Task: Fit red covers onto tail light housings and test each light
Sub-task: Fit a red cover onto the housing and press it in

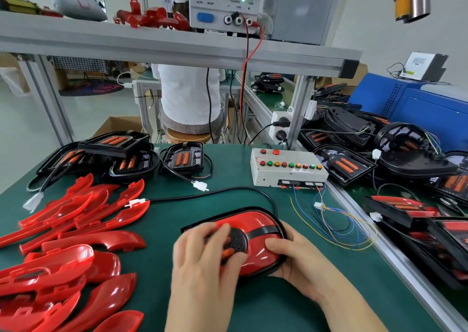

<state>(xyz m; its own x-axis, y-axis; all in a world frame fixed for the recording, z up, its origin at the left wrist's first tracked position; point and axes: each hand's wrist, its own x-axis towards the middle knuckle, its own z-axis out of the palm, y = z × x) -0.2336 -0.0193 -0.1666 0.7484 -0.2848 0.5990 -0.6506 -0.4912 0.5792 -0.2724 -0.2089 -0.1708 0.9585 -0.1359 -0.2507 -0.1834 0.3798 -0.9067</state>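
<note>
Two hands: both are on the one light nearest you, low in the head view.
Left hand [205, 253]: your fingers lie spread and nearly straight across the red cover [255, 220] and its dark round centre. They grasp nothing and only press down, I judge to seat the cover.
Right hand [298, 258]: your thumb rests on top of the cover and your fingers curl round the right edge of the tail light housing [192, 228]. That grip likely steadies it against the push.
Task's thing: the cover sits on the housing on the green surface [157, 233], with black rim showing around it. I cannot tell whether every clip is home.
Cable [215, 192]: it runs from the housing back to a white connector [138, 202] lying free, so I judge the test is not yet begun.
Spare covers [76, 220]: these are heaped on your left, near the left hand for the next pick.
Loose plug [319, 205]: it ends a bundle of thin coloured wires and lies between the light and the box, handy for connecting.
Test box [286, 169]: it is white, with rows of red, green and yellow lamps. No writing on it is readable.
Bare housings [182, 158]: these are black with orange strips, lying behind the spare covers without covers.
Power supply [222, 2]: it stands on the shelf above and reads "COARSE", "FINE", "VOLTAGE", "GND", "ON", "OFF", 电流 and 电压. A green lamp is lit.
Red lead [247, 61]: it drops from the supply toward the box.
</note>
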